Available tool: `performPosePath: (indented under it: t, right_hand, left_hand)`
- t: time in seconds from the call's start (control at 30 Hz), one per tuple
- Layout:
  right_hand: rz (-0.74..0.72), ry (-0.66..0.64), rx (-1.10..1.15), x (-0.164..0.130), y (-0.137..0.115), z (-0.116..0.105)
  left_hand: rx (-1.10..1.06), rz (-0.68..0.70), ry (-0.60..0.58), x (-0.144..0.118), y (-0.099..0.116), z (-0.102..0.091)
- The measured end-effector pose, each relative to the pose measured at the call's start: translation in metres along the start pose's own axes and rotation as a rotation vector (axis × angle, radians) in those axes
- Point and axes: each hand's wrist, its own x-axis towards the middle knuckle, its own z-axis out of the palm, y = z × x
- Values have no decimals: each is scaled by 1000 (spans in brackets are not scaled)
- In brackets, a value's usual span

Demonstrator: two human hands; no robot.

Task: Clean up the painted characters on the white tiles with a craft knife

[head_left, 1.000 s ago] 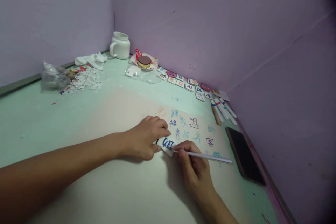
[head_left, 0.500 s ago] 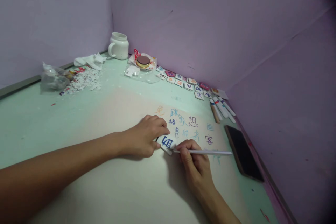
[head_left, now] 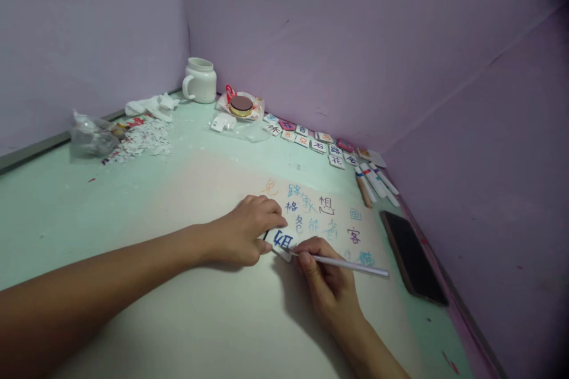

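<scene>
Tile with blue character, pinned by left hand.
Right hand grips pen; pen tail has dipped since 0.5 s ago, tip at tile edge.

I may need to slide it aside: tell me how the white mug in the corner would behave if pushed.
The white mug looks ceramic, so probably stiff, breakable and fairly heavy. It stands upright on a broad base, so it would likely slide over the smooth table rather than tip.

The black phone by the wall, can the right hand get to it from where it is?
Probably yes. The black phone lies flat beside the right hand, with only bare table between; but its fingers hold a white pen.
</scene>
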Motion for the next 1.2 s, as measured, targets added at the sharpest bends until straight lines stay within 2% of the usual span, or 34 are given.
performPosePath:
  t: [0.4,0.63,0.77,1.0,1.2]
  right_hand:
    - [42,39,28,0,5,-2]
    - [35,9,14,0,2,0]
    - [54,-8,86,-1,6,-2]
    - [158,172,145,0,7,0]
    - [189,193,147,2,2,2]
  left_hand:
    - [1,-19,-17,-1,2,-2]
    - [4,-16,-14,1,2,-1]
    - [-3,-13,-8,0,1,0]
    - [2,-15,-8,0,0,0]
    - [33,-2,11,0,0,0]
